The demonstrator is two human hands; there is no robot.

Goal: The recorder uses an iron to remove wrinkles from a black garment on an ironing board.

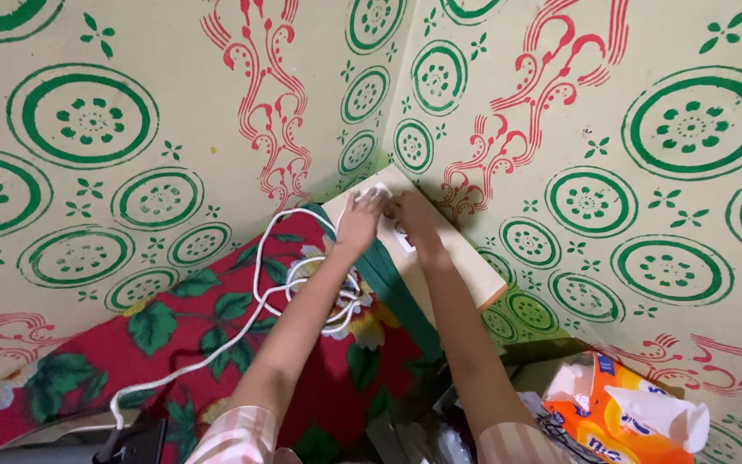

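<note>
Both hands reach to far corner where patterned walls meet. Left hand [361, 215] and right hand [412, 213] sit close together on white power strip [392, 219] lying on pale board [465, 258]. Strip's long axis runs from corner toward lower right, along board; most of it hidden by fingers. Fingers of both hands curl onto strip; exact grasp cannot be told. White cable [259, 292] loops over red floral cloth [216, 344], trailing to lower left. Orange tissue pack [620, 412] lower right, well apart.
</note>
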